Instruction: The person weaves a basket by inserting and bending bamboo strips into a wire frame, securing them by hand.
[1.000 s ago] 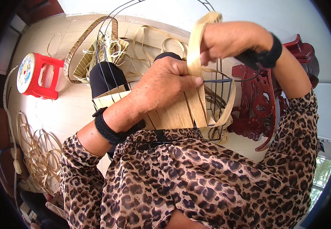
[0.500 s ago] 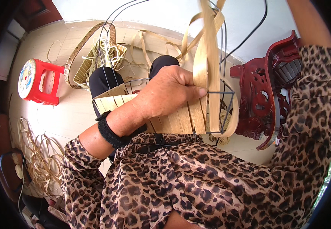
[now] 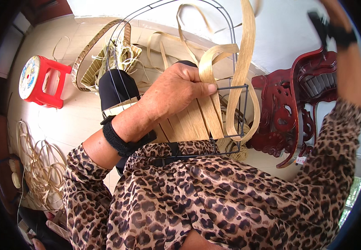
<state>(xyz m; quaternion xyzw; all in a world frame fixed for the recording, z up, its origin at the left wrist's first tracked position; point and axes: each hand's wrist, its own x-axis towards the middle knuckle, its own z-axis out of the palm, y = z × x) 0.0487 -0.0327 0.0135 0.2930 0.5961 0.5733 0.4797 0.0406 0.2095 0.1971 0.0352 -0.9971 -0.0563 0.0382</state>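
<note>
Bright light, with a round black border.
The floor (image 3: 84,118) shines on its left side, the wall (image 3: 280,29) looks very white, and a window (image 3: 351,201) glows past the floor's right edge. The right hand (image 3: 334,11) looks smeary. Straight lines bend.

1. Floor: pale beige, glossy tiles (image 3: 87,121), joints faintly visible; light wall meets it along the far edge.
2. Left side: red plastic stool (image 3: 40,83) with a round, pale, patterned top, set directly on the tiles.
3. Far left of centre: tan ribbed basket (image 3: 97,68) with a tall braided handle, pale loose fibres spilling out; partly hidden.
4. Near left: tangled heap of long, flat tan strips (image 3: 45,166).
5. Far centre: loose tan ribbon-like lengths (image 3: 163,54), looping, near the wall.
6. Right: dark red carved wooden furniture piece (image 3: 268,104); base contact unclear.
</note>
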